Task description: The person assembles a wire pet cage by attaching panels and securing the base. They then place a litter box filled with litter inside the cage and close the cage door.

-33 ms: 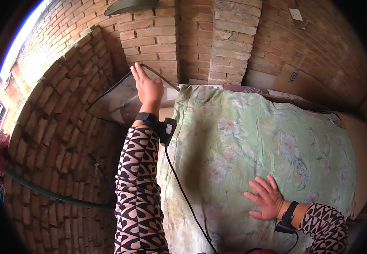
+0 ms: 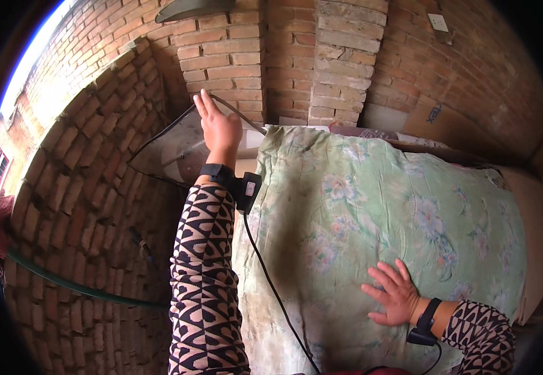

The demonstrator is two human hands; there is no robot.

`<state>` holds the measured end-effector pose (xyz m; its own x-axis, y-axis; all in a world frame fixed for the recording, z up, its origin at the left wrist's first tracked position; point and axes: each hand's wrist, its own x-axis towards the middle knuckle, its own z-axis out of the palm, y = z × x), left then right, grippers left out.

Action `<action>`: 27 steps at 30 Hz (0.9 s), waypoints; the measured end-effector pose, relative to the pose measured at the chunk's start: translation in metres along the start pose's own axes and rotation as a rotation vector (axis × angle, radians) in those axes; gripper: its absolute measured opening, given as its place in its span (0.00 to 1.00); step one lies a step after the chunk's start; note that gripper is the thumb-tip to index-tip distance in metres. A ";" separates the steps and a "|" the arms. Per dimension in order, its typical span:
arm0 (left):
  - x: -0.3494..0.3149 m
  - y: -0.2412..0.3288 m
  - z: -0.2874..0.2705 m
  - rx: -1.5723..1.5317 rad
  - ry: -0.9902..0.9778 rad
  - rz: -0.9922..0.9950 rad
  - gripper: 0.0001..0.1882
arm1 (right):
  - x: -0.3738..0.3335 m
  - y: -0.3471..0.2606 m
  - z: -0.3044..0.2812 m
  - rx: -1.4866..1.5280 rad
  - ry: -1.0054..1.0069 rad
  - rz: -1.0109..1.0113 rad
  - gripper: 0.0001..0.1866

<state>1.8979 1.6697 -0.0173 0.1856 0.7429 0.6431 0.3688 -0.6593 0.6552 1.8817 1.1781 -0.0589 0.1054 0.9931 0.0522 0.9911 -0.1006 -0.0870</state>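
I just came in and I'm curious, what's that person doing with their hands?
The right hand is on a green flowered cloth, fingers spread. The left hand is raised beyond the cloth's far left corner, fingers pointing up, by a dark-edged, see-through sheet. I can't tell whether it's holding the sheet. The cloth lies spread out, with some wrinkles and stains.

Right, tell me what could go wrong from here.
The black cable from the left wrist device passes over the floral cloth and could snag if the left hand moves. The wrinkled cloth might slide under the right hand. The left hand could knock the dark-edged sheet near it; whether they touch is unclear.
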 end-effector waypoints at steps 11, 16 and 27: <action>-0.001 -0.025 -0.048 0.379 -0.280 0.142 0.08 | -0.002 -0.002 -0.004 0.011 0.026 -0.019 0.34; -0.010 -0.004 -0.069 0.305 -0.247 0.292 0.03 | -0.006 -0.003 -0.009 0.050 0.092 -0.037 0.33; -0.030 0.150 -0.160 0.282 -0.177 0.602 0.03 | -0.017 0.003 -0.003 0.140 0.225 -0.055 0.33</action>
<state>1.8023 1.5295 0.1251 0.5698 0.2798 0.7726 0.3733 -0.9258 0.0600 1.8827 1.1608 -0.0570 0.0825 0.9568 0.2787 0.9767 -0.0220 -0.2133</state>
